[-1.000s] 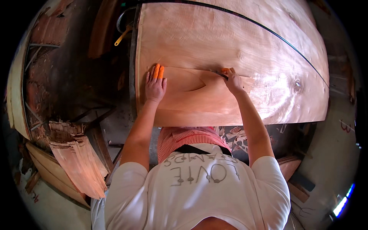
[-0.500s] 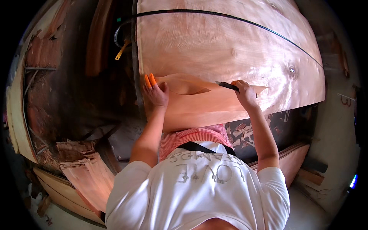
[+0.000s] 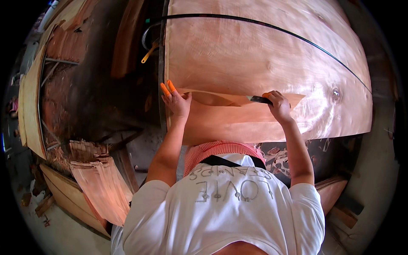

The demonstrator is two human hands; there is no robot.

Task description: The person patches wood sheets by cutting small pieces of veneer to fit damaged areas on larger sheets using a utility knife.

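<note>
A large thin wood veneer sheet (image 3: 255, 55) lies before me, its near edge against my waist. My right hand (image 3: 280, 106) is closed around a black utility knife (image 3: 261, 100), its blade pointing left along a loose flap of veneer (image 3: 212, 98). That flap is raised and curled, with a pointed end to the right of my right hand. At the sheet's left edge is my left hand (image 3: 178, 104), fingers stretched and apart, thumb by the flap's left end. Orange covers sit on two of its fingertips; orange also shows on a finger of the right hand.
A black strap (image 3: 238, 18) arches across the sheet's far part. A yellow-handled tool (image 3: 148, 55) hangs past its left edge. Stacked veneer pieces (image 3: 100, 182) stand at lower left, more boards (image 3: 333, 193) at lower right. Veneer scraps (image 3: 278, 159) litter the floor beneath.
The whole view has shifted, moving the sheet rightward and down in the picture. My left hand is nearer the sheet's left edge, and the flap looks narrower and more folded. The knife remains in my right hand.
</note>
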